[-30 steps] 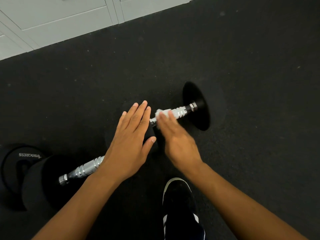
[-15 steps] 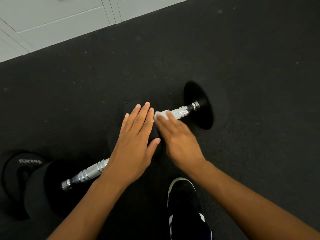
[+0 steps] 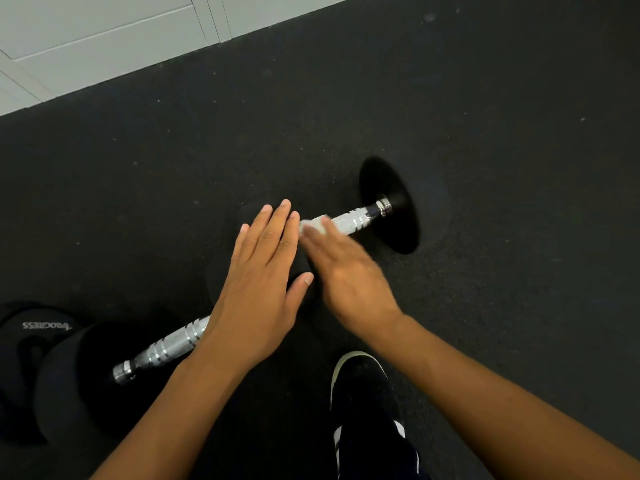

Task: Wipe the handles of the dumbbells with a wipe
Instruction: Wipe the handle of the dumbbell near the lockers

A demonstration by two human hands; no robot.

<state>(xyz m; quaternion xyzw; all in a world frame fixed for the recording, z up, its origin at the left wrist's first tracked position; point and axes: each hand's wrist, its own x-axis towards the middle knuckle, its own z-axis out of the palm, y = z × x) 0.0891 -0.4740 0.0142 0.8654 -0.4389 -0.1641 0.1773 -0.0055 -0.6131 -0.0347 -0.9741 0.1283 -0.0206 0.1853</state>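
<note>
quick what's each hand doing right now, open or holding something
Left hand: open, fingers straight, flat on the dumbbell's near weight.
Right hand: blurred, straight fingers pressing the wipe onto the handle; open.

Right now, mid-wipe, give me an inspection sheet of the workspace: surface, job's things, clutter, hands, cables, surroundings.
Surface: black speckled rubber floor; a few pale specks.
Job's things: far dumbbell handle, chrome and knurled, runs into a black weight plate; white wipe lies on it. Near dumbbell handle untouched, its black end at lower left.
Clutter: another black weight with white lettering at the left edge.
Hands: left hand flat, fingers straight, on the dark weight between the two handles; right hand blurred, fingers pressing the wipe onto the handle.
Cables: nothing seen.
Surroundings: pale panelled wall top left; dark shoe with white stripes below.
</note>
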